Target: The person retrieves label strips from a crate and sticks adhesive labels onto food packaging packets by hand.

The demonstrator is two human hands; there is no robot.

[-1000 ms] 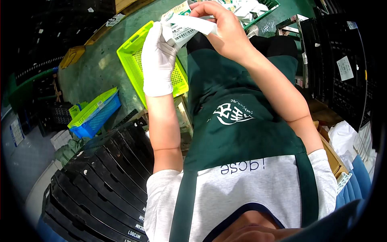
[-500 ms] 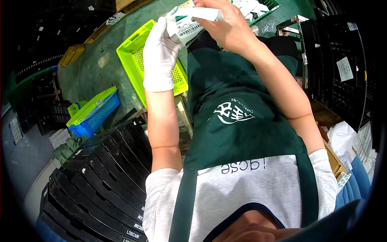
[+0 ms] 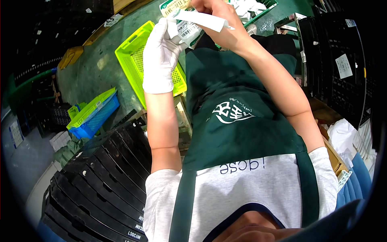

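Note:
My left hand (image 3: 161, 56), in a white glove, is closed on the lower left side of a printed packet (image 3: 188, 31) with green and yellow print and a barcode. My bare right hand (image 3: 219, 20) is closed at the packet's upper right; its fingertips lie at the top edge of the view. A blank white strip (image 3: 201, 20) crosses the front of the packet and reaches under my right palm. Behind my left hand stands a lime-green crate (image 3: 133, 60) with a mesh bottom.
Black folded crates (image 3: 96, 181) are stacked at the lower left. A blue crate (image 3: 94, 117) with a green one in it stands at the left. Beyond my right hand is a green basket (image 3: 264, 12) of white packets. Black crates (image 3: 330, 52) stand at the right.
The packet has tilted and shows more of its printed top. The white strip now slants down to the right, with its end lower. Both hands keep their hold.

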